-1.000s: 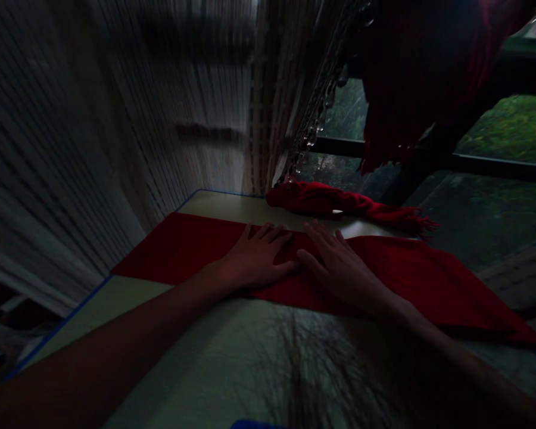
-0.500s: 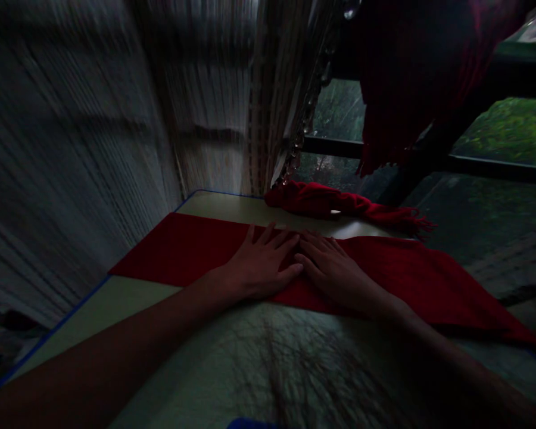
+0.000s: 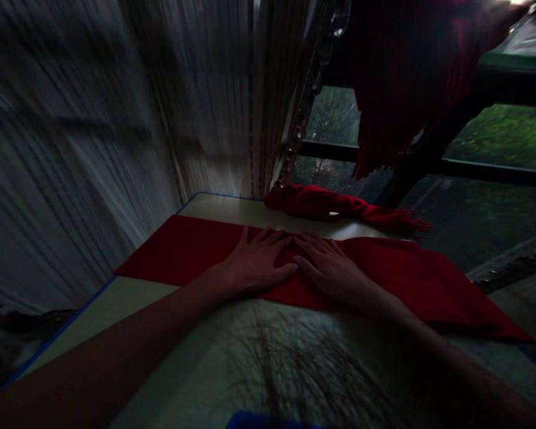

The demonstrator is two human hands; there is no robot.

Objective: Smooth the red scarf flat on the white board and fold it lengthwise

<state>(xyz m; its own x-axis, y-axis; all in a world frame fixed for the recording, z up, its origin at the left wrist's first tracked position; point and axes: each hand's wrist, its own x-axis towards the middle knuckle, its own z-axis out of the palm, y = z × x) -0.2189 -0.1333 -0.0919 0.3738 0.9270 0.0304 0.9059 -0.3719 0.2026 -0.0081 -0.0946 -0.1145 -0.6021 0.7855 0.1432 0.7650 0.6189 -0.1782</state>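
A long red scarf [image 3: 183,250] lies flat across a pale table [image 3: 129,298] with a blue edge. My left hand [image 3: 256,262] rests palm down on the scarf's middle, fingers spread. My right hand [image 3: 333,268] lies flat beside it on the same scarf, fingers stretched out, its fingertips close to the left hand's. A second red scarf [image 3: 321,202], bunched with a fringe, sits at the table's far edge.
A light curtain [image 3: 116,131] hangs behind and left of the table. Another red fringed cloth [image 3: 397,89] hangs above at the right, in front of a dark-framed window [image 3: 495,170] with greenery outside. The scene is dim.
My right hand has slid a little left toward my left hand on the scarf. The view has shifted slightly; both hands stay flat.
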